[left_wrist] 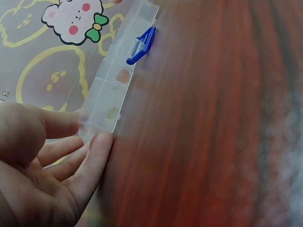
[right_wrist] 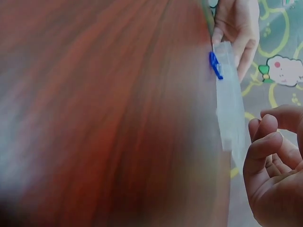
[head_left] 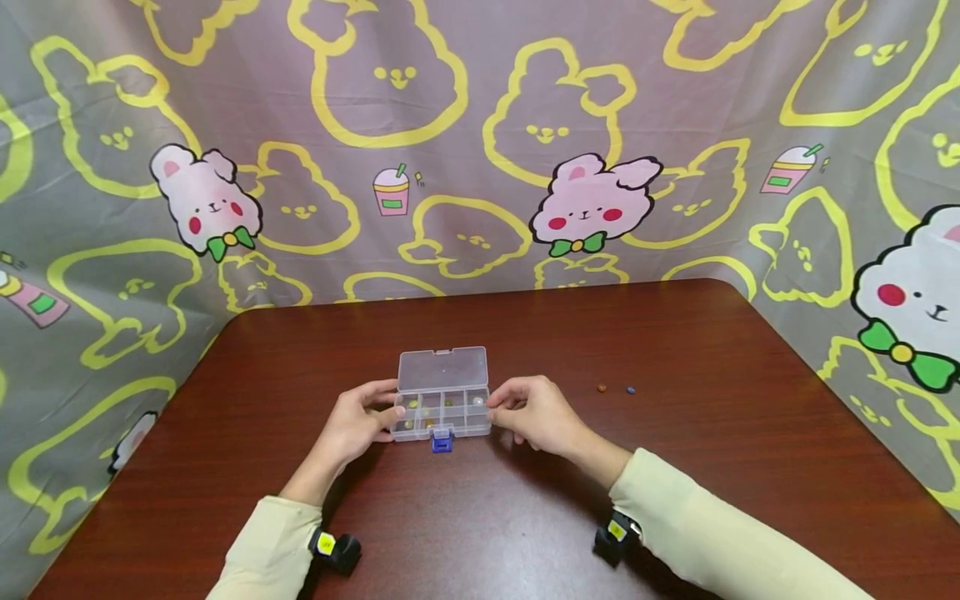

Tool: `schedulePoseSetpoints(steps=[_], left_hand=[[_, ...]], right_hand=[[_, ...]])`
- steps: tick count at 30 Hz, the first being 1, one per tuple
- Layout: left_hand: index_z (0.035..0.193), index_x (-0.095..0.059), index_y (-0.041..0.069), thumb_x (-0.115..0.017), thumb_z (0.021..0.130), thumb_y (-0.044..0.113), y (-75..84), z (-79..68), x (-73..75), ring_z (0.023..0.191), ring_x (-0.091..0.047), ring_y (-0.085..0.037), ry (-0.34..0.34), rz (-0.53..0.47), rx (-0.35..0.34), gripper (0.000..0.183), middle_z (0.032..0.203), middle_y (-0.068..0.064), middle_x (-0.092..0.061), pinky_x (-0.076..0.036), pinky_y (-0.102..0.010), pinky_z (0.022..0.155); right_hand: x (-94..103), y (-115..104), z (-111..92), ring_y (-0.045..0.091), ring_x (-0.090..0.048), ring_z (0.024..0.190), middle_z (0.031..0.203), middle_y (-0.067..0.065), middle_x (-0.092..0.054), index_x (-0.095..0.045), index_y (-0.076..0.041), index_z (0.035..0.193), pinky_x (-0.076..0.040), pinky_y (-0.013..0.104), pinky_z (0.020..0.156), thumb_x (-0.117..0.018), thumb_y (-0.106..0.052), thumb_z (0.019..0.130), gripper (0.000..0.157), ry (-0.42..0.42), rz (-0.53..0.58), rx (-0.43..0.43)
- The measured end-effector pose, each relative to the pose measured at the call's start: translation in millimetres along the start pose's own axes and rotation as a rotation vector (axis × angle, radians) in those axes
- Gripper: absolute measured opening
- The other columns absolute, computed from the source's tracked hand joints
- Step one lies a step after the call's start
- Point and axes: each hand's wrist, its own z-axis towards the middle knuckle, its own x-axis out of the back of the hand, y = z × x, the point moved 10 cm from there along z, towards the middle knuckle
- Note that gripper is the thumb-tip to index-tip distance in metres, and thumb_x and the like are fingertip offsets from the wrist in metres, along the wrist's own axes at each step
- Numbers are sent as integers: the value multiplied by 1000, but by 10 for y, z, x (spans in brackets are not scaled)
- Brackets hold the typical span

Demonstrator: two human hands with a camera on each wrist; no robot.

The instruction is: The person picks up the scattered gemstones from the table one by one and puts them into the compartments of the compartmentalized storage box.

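A clear plastic compartment box (head_left: 461, 427) sits on the table with its lid (head_left: 442, 369) raised at the back and a blue latch (head_left: 442, 442) at the front. Several small beads lie in its compartments, among them a whitish bead (head_left: 478, 402) at the back right and an orange bead (left_wrist: 123, 75) at the front. My left hand (head_left: 354, 423) grips the box's left end between thumb and fingers. At the right end is my right hand (head_left: 542, 417), fingers bent and fingertips close to the wall; I cannot tell whether they pinch something small.
To the right of the box, an orange-brown bead (head_left: 601, 387) and a blue bead (head_left: 631, 390) lie on the dark red-brown table (head_left: 675, 483). A grey curtain (head_left: 465, 250) with yellow cartoon outlines hangs behind the table and along both sides.
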Motion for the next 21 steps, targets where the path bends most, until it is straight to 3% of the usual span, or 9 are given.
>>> schedulePoseSetpoints(steps=[21], left_hand=[[138,-54,-6,-69,92,-2,-2,5,-10,82,-68,-22,3,-11,12,48,124,-30,-61,-62,-37,64]], right_hand=[[804,489,-431,17,-51,47,74,11,-67,-71,-1,100,-38,23,34,-74,-6,88,14,73,-39,-109]])
